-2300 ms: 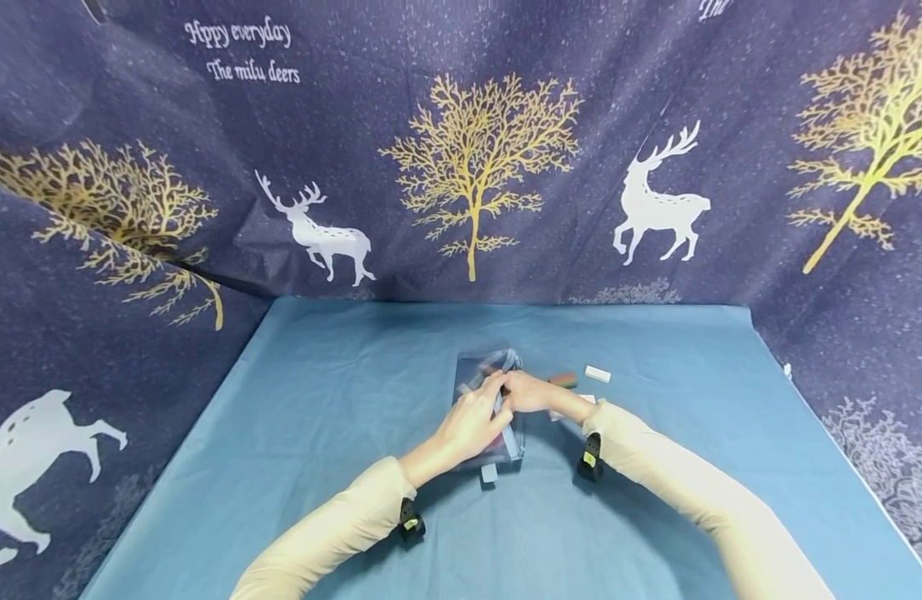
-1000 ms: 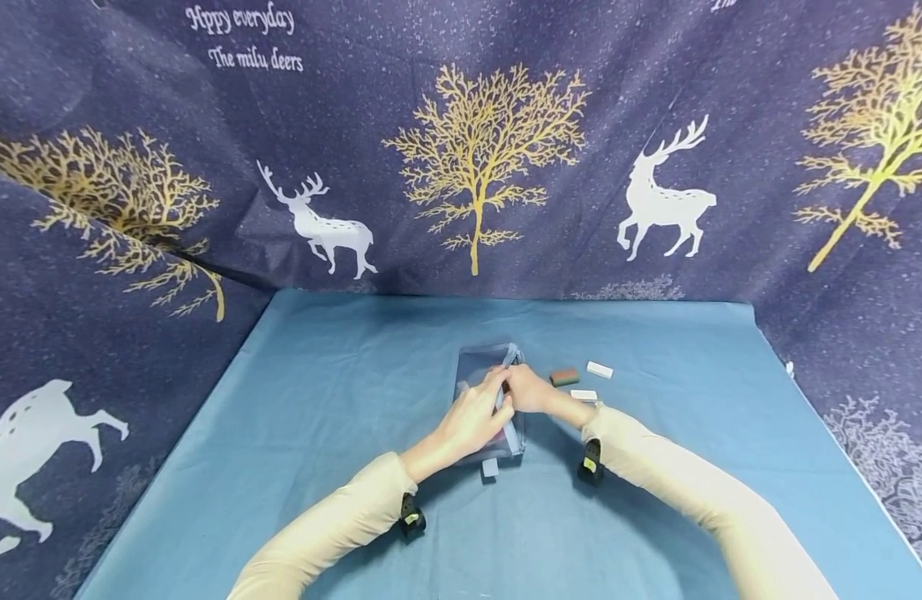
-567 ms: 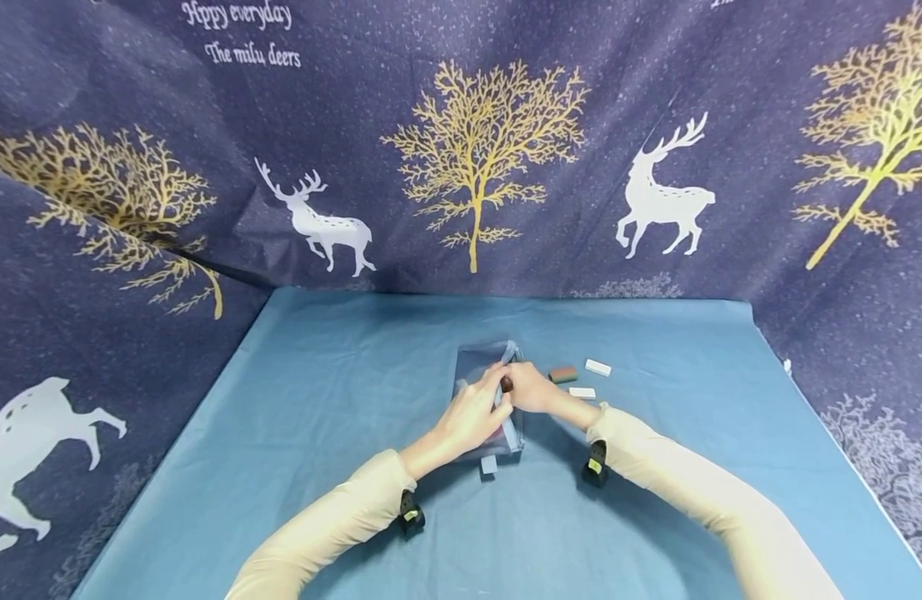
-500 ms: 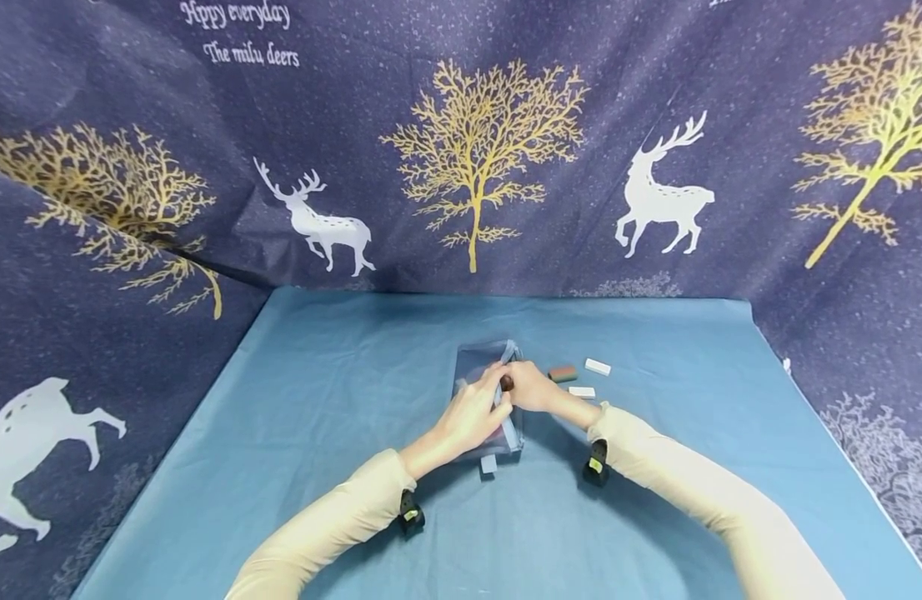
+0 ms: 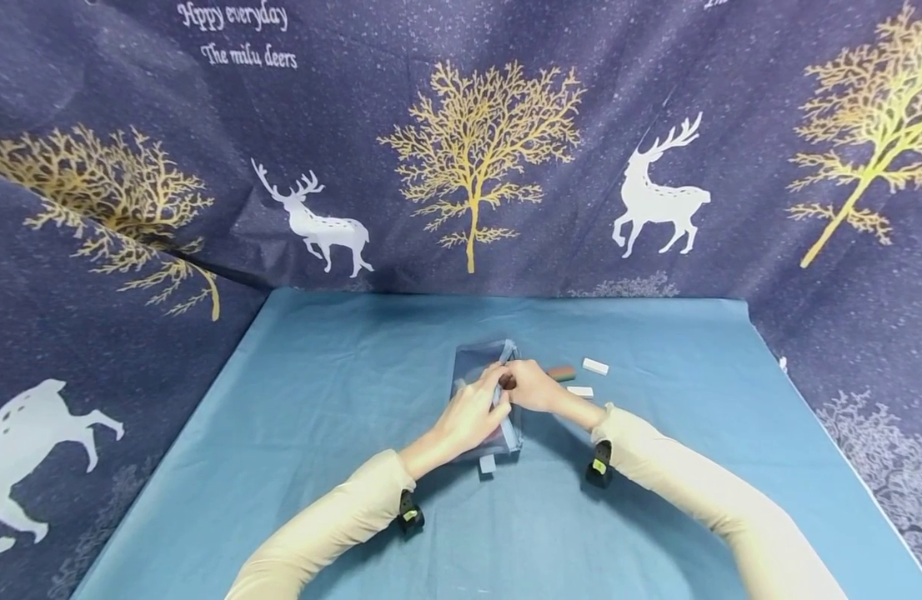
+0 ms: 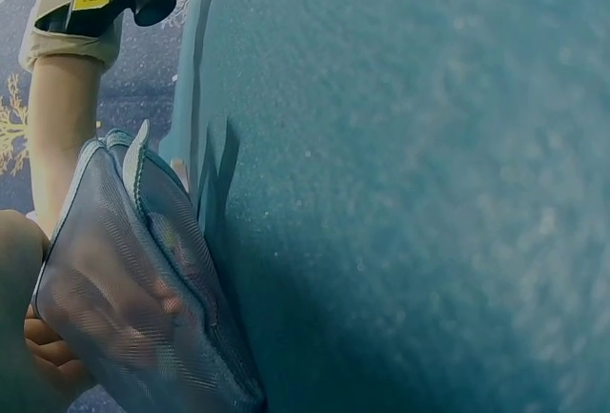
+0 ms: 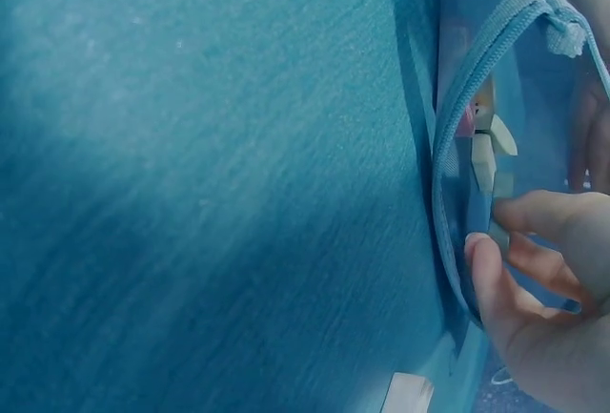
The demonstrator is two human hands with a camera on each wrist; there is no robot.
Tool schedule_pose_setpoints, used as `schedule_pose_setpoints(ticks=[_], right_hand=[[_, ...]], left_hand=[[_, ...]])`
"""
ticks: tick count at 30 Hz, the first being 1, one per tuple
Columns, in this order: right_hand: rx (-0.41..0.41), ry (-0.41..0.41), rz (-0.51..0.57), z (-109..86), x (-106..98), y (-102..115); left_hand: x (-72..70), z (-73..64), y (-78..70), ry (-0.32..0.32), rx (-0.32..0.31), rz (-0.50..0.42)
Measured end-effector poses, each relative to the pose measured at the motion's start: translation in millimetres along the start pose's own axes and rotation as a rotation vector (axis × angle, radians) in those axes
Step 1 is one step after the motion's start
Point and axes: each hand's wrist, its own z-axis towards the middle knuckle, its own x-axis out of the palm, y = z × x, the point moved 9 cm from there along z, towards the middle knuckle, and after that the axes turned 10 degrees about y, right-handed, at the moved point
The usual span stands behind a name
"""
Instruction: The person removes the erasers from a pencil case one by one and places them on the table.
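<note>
A blue mesh zip pouch (image 5: pixel 470 357) stands at mid-table in the head view. My left hand (image 5: pixel 464 421) grips it, with curled fingers (image 6: pixel 57 356) at its side in the left wrist view. My right hand (image 5: pixel 532 387) reaches in at the zip opening (image 7: pixel 450 117). Inside, a pale block (image 7: pixel 484 163) and a pink piece (image 7: pixel 465 125) show. Right thumb and forefinger (image 7: pixel 538 213) are bent close around a grey-green piece (image 7: pixel 503 187); whether they pinch it I cannot tell. The mesh partly veils the contents.
To the right of the pouch lie a brown-and-green block (image 5: pixel 562 373) and two white blocks, one farther off (image 5: pixel 595 366) and one nearer (image 5: pixel 580 392). A small pale block (image 5: pixel 487 465) sits at the pouch's near end. A patterned dark cloth (image 5: pixel 416 225) backs the blue table cover.
The pouch and hands were blurred in motion earlier and are steadier now. The right wrist has shifted slightly right, and a dark brown patch between the hands shows more. The loose blocks stay put.
</note>
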Motion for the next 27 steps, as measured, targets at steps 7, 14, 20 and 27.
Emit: schedule_pose_setpoints(ticks=[7, 14, 20, 27], right_hand=[[0.001, -0.017, 0.001, -4.1, -3.2, -2.6], [-0.036, -0.034, 0.021, -7.5, -5.4, -0.6], [-0.04, -0.061, 0.022, -11.4, -8.1, -0.8], [-0.049, -0.071, 0.045, -15.8, -7.4, -2.5]], left_hand=[[0.5, 1.1, -0.7, 0.004, -0.001, -0.002], [1.4, 1.5, 1.2, 0.006, -0.019, 0.002], [1.7, 0.6, 1.7, 0.012, -0.027, -0.002], [2.0, 1.0, 2.5, 0.024, -0.046, -0.013]])
